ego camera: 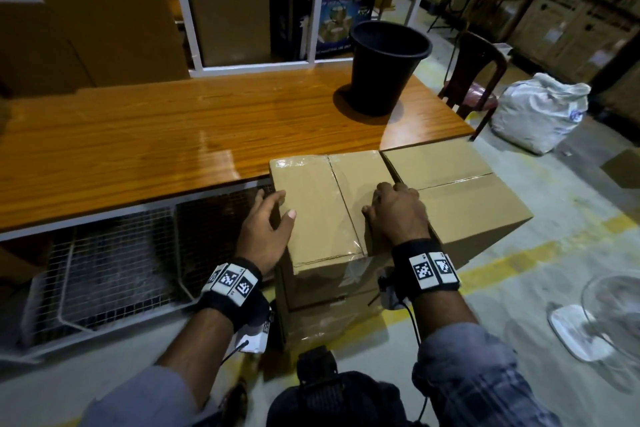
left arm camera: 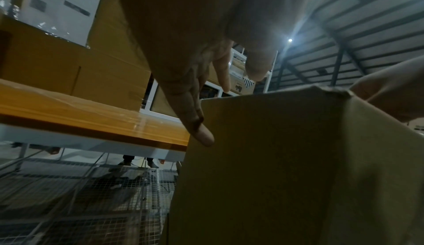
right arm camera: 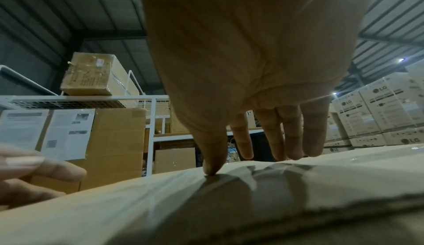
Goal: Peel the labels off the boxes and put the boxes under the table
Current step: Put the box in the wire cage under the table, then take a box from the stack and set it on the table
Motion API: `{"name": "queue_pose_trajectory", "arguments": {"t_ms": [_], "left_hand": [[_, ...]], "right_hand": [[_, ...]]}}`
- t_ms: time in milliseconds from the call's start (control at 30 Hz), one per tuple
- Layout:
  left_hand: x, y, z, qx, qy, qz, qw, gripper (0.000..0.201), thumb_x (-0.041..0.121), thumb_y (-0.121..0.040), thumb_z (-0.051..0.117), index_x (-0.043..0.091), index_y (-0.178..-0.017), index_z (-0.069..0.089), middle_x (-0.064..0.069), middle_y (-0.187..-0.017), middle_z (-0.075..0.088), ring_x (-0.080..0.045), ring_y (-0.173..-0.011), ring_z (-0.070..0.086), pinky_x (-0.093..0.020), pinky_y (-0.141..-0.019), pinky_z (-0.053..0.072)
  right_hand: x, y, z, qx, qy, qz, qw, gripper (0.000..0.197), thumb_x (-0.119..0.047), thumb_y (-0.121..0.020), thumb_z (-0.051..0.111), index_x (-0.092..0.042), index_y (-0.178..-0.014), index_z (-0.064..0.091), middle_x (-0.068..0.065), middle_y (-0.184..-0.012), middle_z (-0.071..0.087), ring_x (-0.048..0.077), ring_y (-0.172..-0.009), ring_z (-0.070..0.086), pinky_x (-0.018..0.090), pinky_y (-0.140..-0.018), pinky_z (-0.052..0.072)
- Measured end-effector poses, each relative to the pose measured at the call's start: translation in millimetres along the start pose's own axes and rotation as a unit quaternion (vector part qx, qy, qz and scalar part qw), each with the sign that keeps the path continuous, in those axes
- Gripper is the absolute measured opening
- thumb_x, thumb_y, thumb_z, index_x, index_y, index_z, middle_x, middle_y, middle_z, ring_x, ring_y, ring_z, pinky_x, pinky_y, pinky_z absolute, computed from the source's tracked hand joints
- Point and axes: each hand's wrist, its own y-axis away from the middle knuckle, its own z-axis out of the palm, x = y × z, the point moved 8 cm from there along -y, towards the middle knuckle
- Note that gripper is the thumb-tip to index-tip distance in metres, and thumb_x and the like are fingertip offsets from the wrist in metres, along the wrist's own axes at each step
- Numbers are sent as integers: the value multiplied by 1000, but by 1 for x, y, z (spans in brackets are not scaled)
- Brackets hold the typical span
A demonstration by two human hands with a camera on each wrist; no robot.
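Observation:
A brown cardboard box [ego camera: 318,211] with clear tape over its top seam stands on the floor against the table's front edge, on top of another box [ego camera: 329,315]. A wider box [ego camera: 464,194] stands right beside it. My left hand [ego camera: 270,218] lies against the taped box's left side [left arm camera: 263,158], fingers [left arm camera: 199,122] straight and thumb over the top edge. My right hand [ego camera: 391,204] rests on the box top [right arm camera: 229,203], its straight fingertips [right arm camera: 211,167] touching the cardboard near the gap between the two boxes.
The orange wooden table [ego camera: 173,135] carries a black bucket [ego camera: 384,69] at its right end. Beneath it is a white wire mesh shelf [ego camera: 114,263]. A dark chair [ego camera: 474,73], a white sack [ego camera: 540,111] and a fan [ego camera: 602,322] are on the right.

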Motion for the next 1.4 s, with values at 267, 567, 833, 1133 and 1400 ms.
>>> {"name": "queue_pose_trajectory", "arguments": {"t_ms": [267, 567, 833, 1133, 1400], "left_hand": [[23, 1, -43, 91, 29, 32, 995, 33, 30, -102, 64, 30, -135, 63, 4, -163, 38, -14, -128, 58, -38, -101, 54], [66, 26, -141, 236, 17, 150, 960, 22, 18, -103, 61, 23, -120, 74, 7, -148, 56, -4, -120, 61, -5, -87, 46], [69, 48, -289, 310, -37, 221, 924, 23, 18, -104, 58, 23, -121, 73, 8, -130, 65, 0, -109, 62, -14, -84, 49], [20, 70, -479, 372, -76, 184, 907, 26, 25, -104, 57, 30, -128, 66, 10, -130, 61, -5, -112, 60, -24, -85, 53], [-18, 70, -603, 469, -77, 141, 869, 27, 19, -103, 59, 25, -128, 68, 6, -128, 64, -1, -107, 61, -3, -77, 47]], "right_hand": [[-26, 0, -22, 45, -2, -65, 997, 41, -35, -101, 61, -15, -137, 59, 15, -128, 64, 32, -116, 57, 46, -92, 55], [-120, 15, -64, 74, -56, -158, 983, 43, -43, -100, 63, -20, -137, 60, 10, -132, 63, 29, -123, 54, 46, -97, 53], [-281, 36, -85, 104, -98, -254, 957, 40, -40, -99, 66, -20, -134, 64, 7, -128, 66, 28, -119, 57, 41, -95, 53], [-471, 69, -96, 117, -180, -331, 919, 38, -40, -101, 63, -24, -135, 62, 2, -125, 65, 23, -119, 57, 40, -90, 55], [-609, 75, -89, 88, -201, -401, 889, 42, -40, -103, 60, -23, -142, 57, 2, -133, 62, 21, -126, 54, 37, -96, 51]]}}
